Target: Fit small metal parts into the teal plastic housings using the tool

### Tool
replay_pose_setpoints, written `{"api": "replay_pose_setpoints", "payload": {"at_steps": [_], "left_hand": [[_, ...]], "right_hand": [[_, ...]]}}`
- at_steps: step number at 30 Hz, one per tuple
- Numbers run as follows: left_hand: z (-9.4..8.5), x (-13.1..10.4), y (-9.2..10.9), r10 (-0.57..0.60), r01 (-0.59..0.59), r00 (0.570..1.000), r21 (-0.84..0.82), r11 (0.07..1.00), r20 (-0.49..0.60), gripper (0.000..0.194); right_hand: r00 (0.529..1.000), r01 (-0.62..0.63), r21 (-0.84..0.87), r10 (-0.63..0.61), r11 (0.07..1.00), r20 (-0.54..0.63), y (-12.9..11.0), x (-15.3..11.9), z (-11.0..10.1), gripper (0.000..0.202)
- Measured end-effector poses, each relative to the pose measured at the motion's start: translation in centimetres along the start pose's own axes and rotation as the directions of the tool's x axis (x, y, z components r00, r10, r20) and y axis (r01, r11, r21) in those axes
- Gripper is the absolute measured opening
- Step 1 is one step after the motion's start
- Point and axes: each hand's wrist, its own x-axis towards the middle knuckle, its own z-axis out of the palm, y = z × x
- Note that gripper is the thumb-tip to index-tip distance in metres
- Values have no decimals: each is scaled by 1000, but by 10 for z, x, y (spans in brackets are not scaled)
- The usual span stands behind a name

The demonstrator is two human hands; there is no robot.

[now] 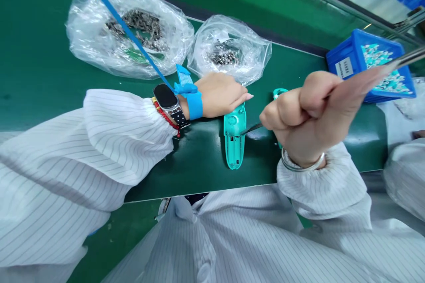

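Observation:
My left hand (219,95) is closed on the upper end of a teal plastic housing (235,130), a long half shell lying on the bench with its inside facing up. Small dark metal pieces sit in its lower half. My right hand (302,115) is closed around slim metal tweezers (253,129), whose dark tip reaches the right edge of the housing, around mid-length. I cannot tell whether the tip grips anything. Behind my right hand, a second teal part (280,92) is mostly hidden.
Two clear plastic bags of small metal parts, a larger bag (133,31) and a smaller bag (229,48), stand at the back of the green bench (199,154). A blue bin (345,48) holds teal-and-white pieces. A blue wrist-strap cord (122,22) crosses above. Another person's sleeve (407,172) is at right.

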Motion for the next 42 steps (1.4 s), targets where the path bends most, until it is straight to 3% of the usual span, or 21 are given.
{"api": "replay_pose_setpoints", "payload": {"at_steps": [3,7,11,16,21,23,29,35,38,42], "left_hand": [[2,0,0,13,-13,1000,2,1000,-23,56],[1,1,0,9,-9,1000,-22,1000,-23,56],[-1,1,1,-12,12,1000,-32,999,0,54],[-1,2,2,-11,11,1000,-65,998,-3,56],[-1,3,2,-24,23,1000,-87,996,-3,54],[0,2,2,-25,24,1000,-88,996,-4,55],[-2,2,4,-58,58,998,-97,994,-3,54],[-6,2,9,-78,80,997,-88,993,24,48],[-6,1,9,-77,79,997,-87,993,24,49],[-1,0,5,-64,64,998,-64,996,7,53]], "right_hand": [[986,167,51,-167,985,2,-3,3,3,70],[988,151,0,-151,989,26,4,2,6,71],[966,257,-131,-258,958,5,9,1,6,69],[953,301,-155,-293,941,73,7,1,4,59],[926,319,-397,-373,861,-64,12,-1,-1,66],[928,304,-431,-367,850,-69,14,-1,-1,66],[945,320,-240,-326,917,14,18,-3,3,52],[977,194,16,-195,981,87,23,-2,9,65],[965,198,90,-211,976,156,28,-2,8,60],[961,206,112,-222,972,165,22,-1,3,52]]}}
